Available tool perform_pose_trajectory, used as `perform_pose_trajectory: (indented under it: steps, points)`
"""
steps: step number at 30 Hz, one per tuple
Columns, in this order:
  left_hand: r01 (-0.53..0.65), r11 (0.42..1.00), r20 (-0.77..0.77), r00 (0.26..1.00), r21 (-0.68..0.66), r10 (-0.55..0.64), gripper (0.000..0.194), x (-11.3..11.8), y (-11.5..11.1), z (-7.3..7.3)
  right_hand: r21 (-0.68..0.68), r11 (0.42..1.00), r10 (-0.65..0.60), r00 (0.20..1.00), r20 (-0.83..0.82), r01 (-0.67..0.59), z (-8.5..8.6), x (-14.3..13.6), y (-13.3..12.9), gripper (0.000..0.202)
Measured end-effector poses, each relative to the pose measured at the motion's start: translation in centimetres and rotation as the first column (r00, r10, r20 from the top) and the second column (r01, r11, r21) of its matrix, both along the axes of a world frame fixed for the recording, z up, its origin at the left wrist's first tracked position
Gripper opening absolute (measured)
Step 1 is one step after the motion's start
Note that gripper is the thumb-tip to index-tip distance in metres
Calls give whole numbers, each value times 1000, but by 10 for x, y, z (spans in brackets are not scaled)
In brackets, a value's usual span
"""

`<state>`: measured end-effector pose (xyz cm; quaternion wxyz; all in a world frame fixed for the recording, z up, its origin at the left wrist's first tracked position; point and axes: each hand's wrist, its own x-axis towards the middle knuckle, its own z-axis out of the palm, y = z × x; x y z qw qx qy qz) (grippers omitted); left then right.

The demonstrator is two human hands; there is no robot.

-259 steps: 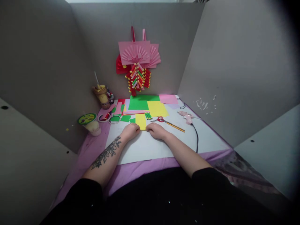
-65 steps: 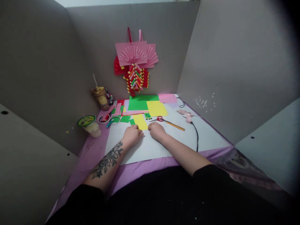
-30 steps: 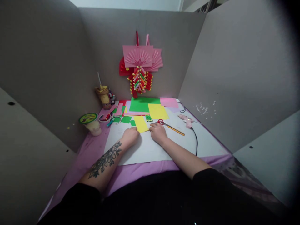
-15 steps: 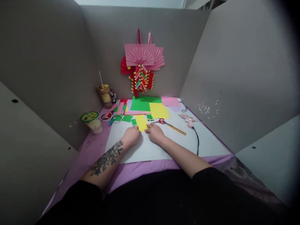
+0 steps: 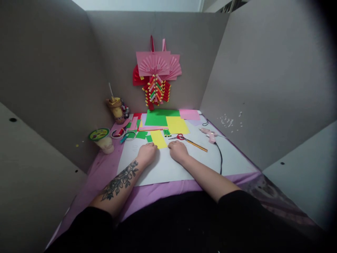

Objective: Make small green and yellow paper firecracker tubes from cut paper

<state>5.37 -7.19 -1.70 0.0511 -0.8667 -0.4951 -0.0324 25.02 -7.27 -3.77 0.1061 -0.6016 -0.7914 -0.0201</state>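
Near the middle of the worktop, on the white sheet (image 5: 184, 165), lies the yellow slip (image 5: 158, 139), a small upright rectangle of coloured paper. I have my left hand (image 5: 146, 153) at its near left corner and my right hand (image 5: 178, 151) at its near right corner, both knuckles-up with fingers curled down onto the sheet. Whether the fingertips pinch the near edge or only press beside it I cannot tell; neither hand is closed into a fist.

I judge the slip to be very light and limp: it will flutter, crease at any hard pinch, and slide easily on the smooth white sheet. I would take it by the near edge or a near corner, thumb under and finger over, or pin it flat with one hand while the other works it.

Just beyond the slip, toward the far edge, sit two short green rolls (image 5: 166, 132), with red scissors (image 5: 179, 136) and a pencil (image 5: 197, 144) to the right of them. A pink glue gun (image 5: 209, 134) lies nearer the right edge, its black cord (image 5: 220, 154) running back toward me. Green paper (image 5: 160, 117) and yellow paper (image 5: 177, 124) are stacked at the far edge. Tape rings (image 5: 122, 134) and a lidded cup (image 5: 101, 137) stand toward the left edge. A paper ornament (image 5: 156, 77) hangs on the back wall.
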Motion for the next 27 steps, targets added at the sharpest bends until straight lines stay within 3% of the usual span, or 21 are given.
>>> perform_pose_trajectory:
  steps: [3, 9, 14, 22, 27]
  points:
    - [-14, 999, 31, 999, 35, 13, 33, 2, 0, -2, 49, 998, -30, 997, -74, 33, 0, 0, -2, 34]
    - [81, 997, -11, 997, 7, -81, 32, 7, -2, -4, 11, 973, 230, 967, -107, -231, -7, -9, -2, 43]
    - [78, 996, -48, 996, -32, -80, 34, 10, -4, -2, -59, 978, 197, 978, -61, -201, -8, -12, -2, 45]
    - [18, 999, -103, 994, -42, -22, 31, 8, -11, 3, -44, 990, 136, 991, 5, -136, 1, -2, -2, 35]
    - [-7, 998, -119, 993, -69, -1, 32, 5, -13, 5, -4, 995, 103, 994, -47, -103, -3, -1, -3, 30]
